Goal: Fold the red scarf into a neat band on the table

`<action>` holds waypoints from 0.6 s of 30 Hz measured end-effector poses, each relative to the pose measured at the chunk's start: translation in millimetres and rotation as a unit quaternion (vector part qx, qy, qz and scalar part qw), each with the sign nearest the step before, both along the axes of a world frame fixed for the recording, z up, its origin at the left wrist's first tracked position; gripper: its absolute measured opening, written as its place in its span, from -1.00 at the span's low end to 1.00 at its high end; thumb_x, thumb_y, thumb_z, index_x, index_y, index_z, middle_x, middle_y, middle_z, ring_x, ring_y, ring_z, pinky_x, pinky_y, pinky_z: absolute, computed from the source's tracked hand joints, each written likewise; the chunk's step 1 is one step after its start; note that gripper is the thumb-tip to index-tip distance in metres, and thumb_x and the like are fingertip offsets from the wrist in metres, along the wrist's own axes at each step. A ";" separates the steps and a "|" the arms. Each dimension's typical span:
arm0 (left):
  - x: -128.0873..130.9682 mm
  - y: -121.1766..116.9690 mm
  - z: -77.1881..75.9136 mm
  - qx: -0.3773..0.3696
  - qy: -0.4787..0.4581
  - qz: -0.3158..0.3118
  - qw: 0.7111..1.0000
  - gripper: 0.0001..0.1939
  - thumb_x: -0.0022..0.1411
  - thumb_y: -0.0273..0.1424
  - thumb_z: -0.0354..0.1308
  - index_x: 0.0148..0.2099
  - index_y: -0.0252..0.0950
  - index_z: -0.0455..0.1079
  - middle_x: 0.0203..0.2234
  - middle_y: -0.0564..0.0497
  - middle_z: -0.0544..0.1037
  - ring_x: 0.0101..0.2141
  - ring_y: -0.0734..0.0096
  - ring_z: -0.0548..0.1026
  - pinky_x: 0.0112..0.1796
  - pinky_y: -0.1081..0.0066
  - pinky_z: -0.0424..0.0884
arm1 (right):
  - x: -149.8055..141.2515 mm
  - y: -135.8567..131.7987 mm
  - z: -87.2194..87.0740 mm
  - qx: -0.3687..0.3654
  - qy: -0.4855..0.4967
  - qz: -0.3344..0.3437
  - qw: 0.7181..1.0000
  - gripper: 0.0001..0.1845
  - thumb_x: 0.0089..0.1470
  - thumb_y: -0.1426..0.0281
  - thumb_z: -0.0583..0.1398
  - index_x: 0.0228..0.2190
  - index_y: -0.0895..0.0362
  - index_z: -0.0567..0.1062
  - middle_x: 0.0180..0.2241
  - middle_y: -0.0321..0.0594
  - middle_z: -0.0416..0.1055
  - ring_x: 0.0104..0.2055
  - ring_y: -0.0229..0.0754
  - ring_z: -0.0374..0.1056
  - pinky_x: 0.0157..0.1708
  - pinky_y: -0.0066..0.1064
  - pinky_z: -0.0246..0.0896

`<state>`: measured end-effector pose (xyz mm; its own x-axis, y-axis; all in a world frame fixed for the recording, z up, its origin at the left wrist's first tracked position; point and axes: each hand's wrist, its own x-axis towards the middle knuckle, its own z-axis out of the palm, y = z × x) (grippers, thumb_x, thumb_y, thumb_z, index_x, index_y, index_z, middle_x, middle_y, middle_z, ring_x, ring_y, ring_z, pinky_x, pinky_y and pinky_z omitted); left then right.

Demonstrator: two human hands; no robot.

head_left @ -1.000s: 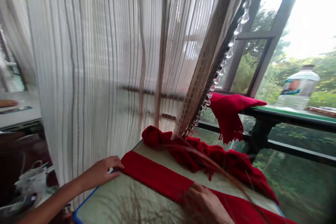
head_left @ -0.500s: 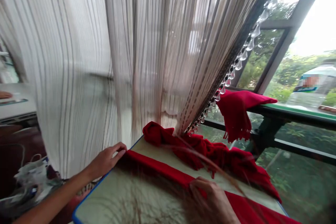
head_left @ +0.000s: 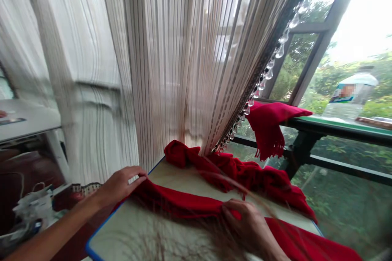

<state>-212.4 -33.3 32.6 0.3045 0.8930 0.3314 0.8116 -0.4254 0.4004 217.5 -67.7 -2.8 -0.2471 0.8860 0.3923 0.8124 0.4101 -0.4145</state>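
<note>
A long strip of folded red cloth (head_left: 183, 203), perhaps a scarf, stretches between my two hands above a pale board-like table (head_left: 171, 232) with a blue edge. My left hand (head_left: 127, 181) pinches the cloth's far-left part near the table edge. Closer to me, my right hand (head_left: 245, 218) grips the cloth with thumb and fingers. Beyond it the cloth runs on to the lower right. A rumpled red scarf (head_left: 260, 181) lies along the table's far side. Blurred strands of hair cross the lower view.
A striped sheer curtain (head_left: 165, 69) with clear bead trim hangs behind the table. A fringed red scarf (head_left: 269, 126) drapes over the sill beside a plastic bottle (head_left: 349, 96). At left are a white table (head_left: 33, 118), with part of a person's hand, and plastic bags (head_left: 33, 208).
The cloth between my hands has gone from taut and straight to slightly sagging and wider. Both hands keep their hold. The view has shifted a little, and the curtain has billowed at left.
</note>
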 end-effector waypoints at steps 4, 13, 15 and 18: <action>0.8 1.1 -12.1 0.044 -0.006 0.039 0.998 -0.65 0.41 -0.10 -0.03 -0.07 -0.18 0.47 -0.16 0.01 0.60 -0.11 0.24 0.53 -0.02 0.38 0.36 | 6.6 -0.6 -6.8 -0.035 0.058 0.031 0.997 -0.68 0.25 0.20 0.03 -0.38 -0.13 0.56 -0.35 -0.25 0.59 -0.26 0.02 0.52 -0.24 -0.21 0.36; -1.1 0.0 -17.9 -0.077 -0.004 -0.046 0.996 -0.56 0.24 -0.13 0.21 0.11 -0.15 0.40 -0.14 0.05 0.58 -0.18 0.28 0.55 -0.12 0.48 0.38 | 12.3 16.7 -19.2 -0.034 0.101 -0.028 0.994 -0.69 0.30 0.15 -0.06 -0.28 -0.06 0.42 -0.36 -0.22 0.55 -0.33 -0.01 0.47 -0.27 -0.22 0.30; -10.1 5.3 -11.0 -0.090 0.016 -0.095 0.991 -0.70 0.25 -0.23 0.17 0.00 -0.17 0.48 -0.11 0.03 0.56 -0.11 0.26 0.52 -0.05 0.46 0.36 | 15.6 23.6 -16.4 -0.040 0.100 -0.013 0.994 -0.69 0.30 0.15 -0.06 -0.30 -0.04 0.41 -0.35 -0.21 0.54 -0.32 -0.04 0.46 -0.22 -0.24 0.30; -24.1 23.8 -0.8 -0.101 -0.046 -0.088 0.990 -0.74 0.28 -0.28 0.06 -0.11 -0.26 0.50 -0.14 -0.04 0.54 -0.07 0.23 0.49 0.01 0.39 0.36 | 18.6 36.5 -11.2 -0.048 0.107 -0.003 0.993 -0.64 0.31 0.13 -0.09 -0.27 0.00 0.40 -0.32 -0.16 0.52 -0.29 -0.06 0.44 -0.17 -0.26 0.30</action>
<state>-236.5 -9.5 31.7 0.4381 0.8799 0.1840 0.6886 -0.4601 0.5605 236.1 -31.2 -14.1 -0.1623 0.9226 0.3499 0.7034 0.3569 -0.6147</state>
